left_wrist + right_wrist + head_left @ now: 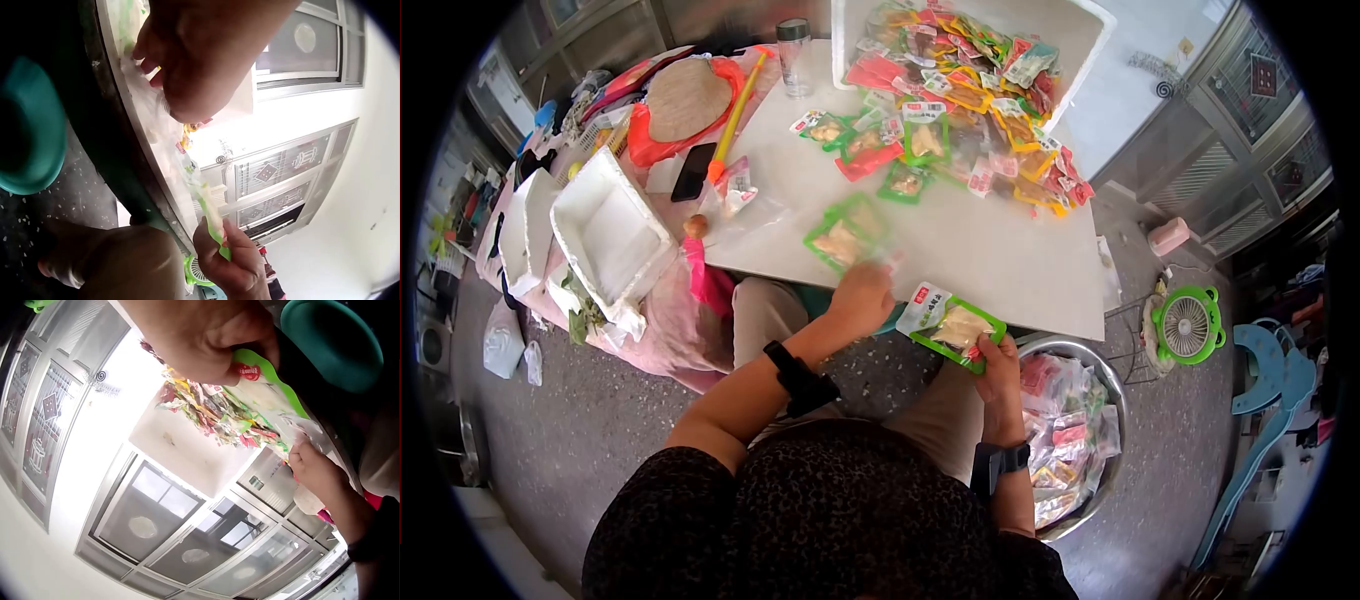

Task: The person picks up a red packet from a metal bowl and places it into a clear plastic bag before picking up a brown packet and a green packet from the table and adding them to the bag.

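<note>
My right hand (1000,375) pinches the lower right corner of a green-edged food packet (952,325), just off the table's near edge. The packet has a clear front with pale food inside and a white and red label at its upper left. Over the table's near edge, my left hand (862,298) has its fingers curled at the lower end of another green-edged packet (845,235), blurred by motion. In the right wrist view the left hand (315,469) has its fingertips at clear plastic (305,430). More green-edged packets (925,135) lie farther back on the table.
A white foam box (1105,60) lies tipped at the back, packets spilling onto the table (1040,290). Left are a phone (693,172), a yellow stick (740,110), a glass jar (794,65) and a foam tray (610,230). A metal basin (1115,385) of packets stands at lower right.
</note>
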`<state>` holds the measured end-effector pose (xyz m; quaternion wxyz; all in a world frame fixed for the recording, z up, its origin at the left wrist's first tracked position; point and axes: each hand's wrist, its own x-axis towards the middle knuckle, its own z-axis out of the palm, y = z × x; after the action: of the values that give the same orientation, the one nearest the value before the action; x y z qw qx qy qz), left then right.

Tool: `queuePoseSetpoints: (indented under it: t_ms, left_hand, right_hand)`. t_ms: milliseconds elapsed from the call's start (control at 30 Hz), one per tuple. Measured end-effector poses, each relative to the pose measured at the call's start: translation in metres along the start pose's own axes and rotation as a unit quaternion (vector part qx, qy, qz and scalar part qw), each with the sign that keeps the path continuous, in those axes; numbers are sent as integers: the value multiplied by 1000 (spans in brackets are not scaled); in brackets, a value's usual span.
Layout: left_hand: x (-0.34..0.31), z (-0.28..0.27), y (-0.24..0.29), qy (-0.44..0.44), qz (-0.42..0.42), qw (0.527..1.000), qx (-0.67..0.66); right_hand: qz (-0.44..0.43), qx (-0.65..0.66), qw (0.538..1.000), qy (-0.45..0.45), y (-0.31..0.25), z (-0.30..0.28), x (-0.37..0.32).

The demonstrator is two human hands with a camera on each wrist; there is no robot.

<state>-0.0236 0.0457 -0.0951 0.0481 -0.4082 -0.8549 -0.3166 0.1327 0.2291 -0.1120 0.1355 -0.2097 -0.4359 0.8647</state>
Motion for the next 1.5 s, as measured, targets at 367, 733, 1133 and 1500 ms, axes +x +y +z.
queuePoseSetpoints:
  t_ms: [367,733,1133,1500]
  left_hand:
    - [1,-7,3,43,-24,995,-89]
    - [-2,-6,11,66,42,997,-12]
    - [-14,-14,20,99,91,991,-8]
    - [-14,-11,16,156,156,975,3]
  right_hand:
    - [12,65,998,17,10,47,24]
    - [2,96,995,0,22,63,35]
    - [137,-193,966,-101,31,76,54]
    - [119,-36,989,-78,37,109,70]
